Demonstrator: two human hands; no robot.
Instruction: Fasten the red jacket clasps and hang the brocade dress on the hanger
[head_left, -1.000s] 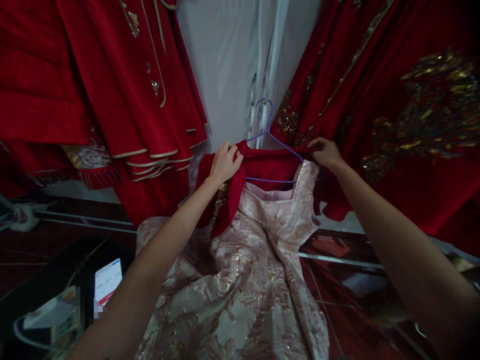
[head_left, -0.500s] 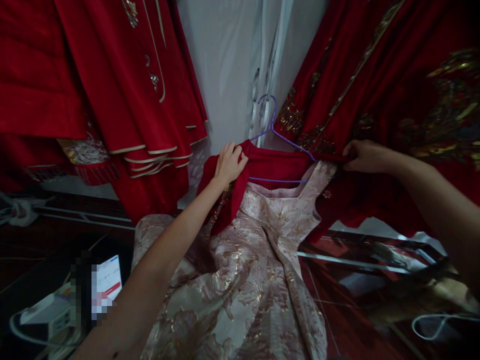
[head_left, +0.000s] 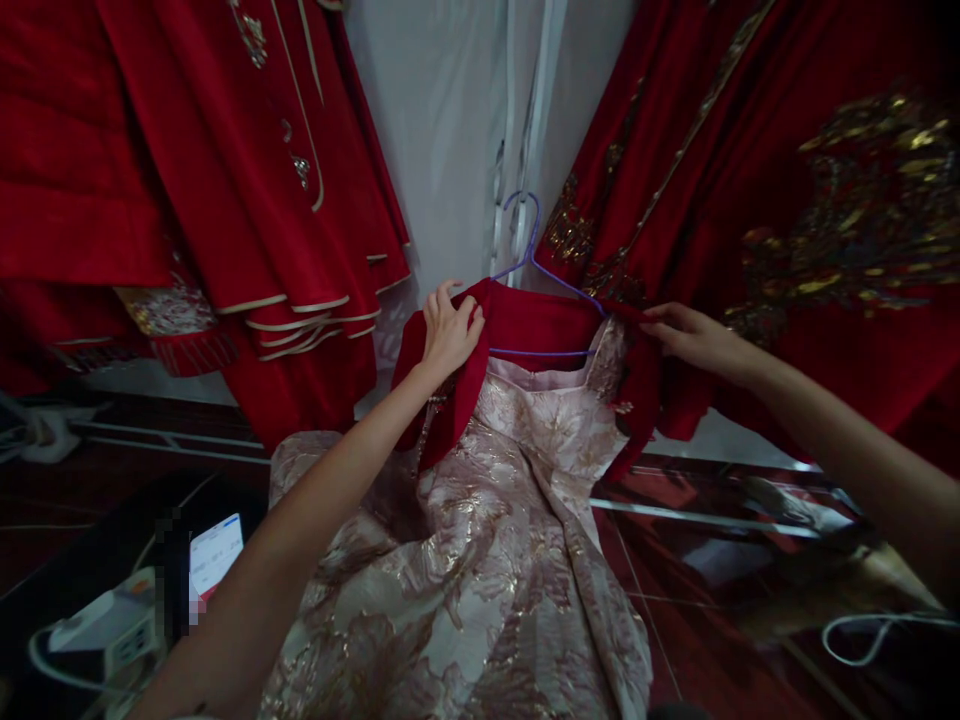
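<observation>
Lays the left hand (head_left: 450,335) over the left shoulder of a red top (head_left: 544,315), fingers bent and slightly spread on the cloth; cannot tell a firm grip from a plain rest there. Pinches the red top's edge between thumb and fingertips of the right hand (head_left: 697,340), just beyond the right end of a purple hanger (head_left: 532,252). Has the red top draped about that hanger, spread between both hands, with a front flap hanging below the left hand and a little gold trim beside the flap. Has a pale dress (head_left: 480,580) on the same hanger, right strap at its right end, left shoulder hidden under red cloth, gold-flecked skirt spreading down to the bottom of the view. Above, meets the hanger's hook at the metal handles (head_left: 497,220) of white doors (head_left: 420,130). Faces red garments (head_left: 247,200) with cream piping to the left, and a red robe (head_left: 825,390) with gold embroidery to the right. Lower left, past the left forearm, finds a lit phone (head_left: 216,552) toward the right side of a dark surface (head_left: 112,550), near a power strip (head_left: 124,655). Lower right, finds a white rail (head_left: 712,519), dark red tiles (head_left: 667,565) and a looped white cable (head_left: 889,620).
</observation>
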